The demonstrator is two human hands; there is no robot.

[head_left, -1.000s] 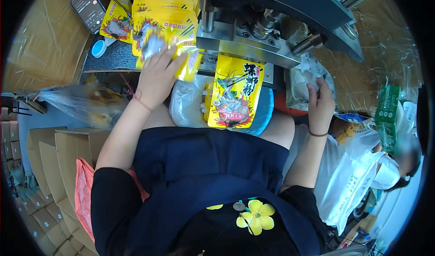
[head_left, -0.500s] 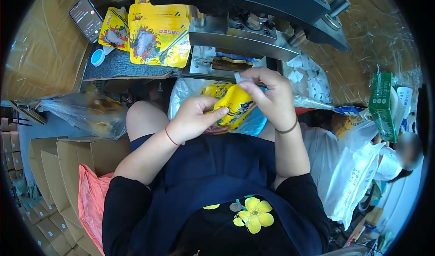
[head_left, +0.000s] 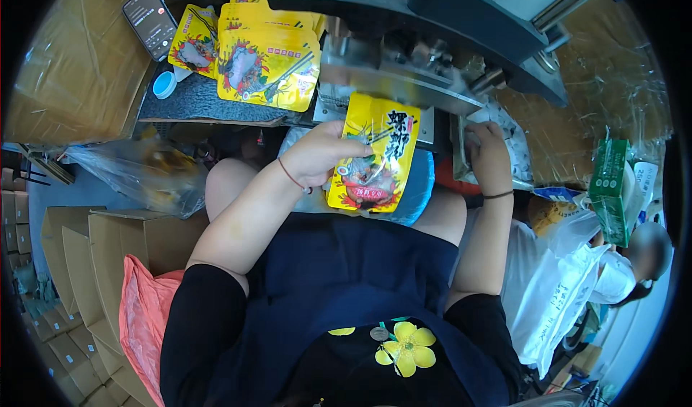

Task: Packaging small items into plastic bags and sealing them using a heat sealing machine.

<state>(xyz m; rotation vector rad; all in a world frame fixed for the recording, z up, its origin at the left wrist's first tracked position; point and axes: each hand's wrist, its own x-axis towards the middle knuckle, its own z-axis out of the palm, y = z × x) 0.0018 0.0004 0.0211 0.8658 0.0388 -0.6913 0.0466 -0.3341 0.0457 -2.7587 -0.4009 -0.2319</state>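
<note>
One grey metal machine [head_left: 432, 18] spans the top, its steel jaw plate just above the lap. Flattened cardboard [head_left: 65, 68] flanks it at left. A stack of glossy yellow pouches [head_left: 267, 65] lies on the dark mat's [head_left: 187, 101] far edge, within reach. The left hand [head_left: 324, 151], fingers closed on its left edge, holds one flat yellow pouch [head_left: 375, 158] upright, top edge at the plate, seemingly presenting its mouth. The right hand [head_left: 486, 155] rests among crinkled clear bags [head_left: 515, 144]; its finger spread cannot be told. A phone [head_left: 150, 19] leans at the mat's far-left corner.
</note>
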